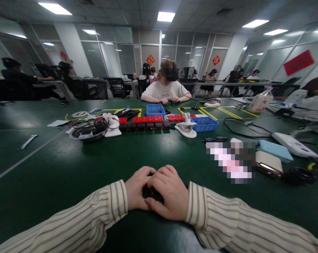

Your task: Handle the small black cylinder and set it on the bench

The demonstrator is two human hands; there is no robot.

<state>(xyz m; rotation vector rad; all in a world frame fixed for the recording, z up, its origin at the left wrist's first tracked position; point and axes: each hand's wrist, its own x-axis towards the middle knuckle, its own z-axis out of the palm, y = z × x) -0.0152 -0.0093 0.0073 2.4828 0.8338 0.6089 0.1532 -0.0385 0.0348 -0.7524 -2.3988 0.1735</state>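
In front of me spreads a broad, glossy dark-green tabletop, catching a pale glare from overhead. Above me, a grey panelled ceiling carries bright rectangular white light panels and a dark vent. Across the room I see tall glass partitions in pale frames, lights mirrored in their panes, with a thick white pillar to my left. Red diamond-shaped decorations hang along the far side; a red rectangular banner hangs on my right. Black-backed office chairs stand near long pale-topped desks.
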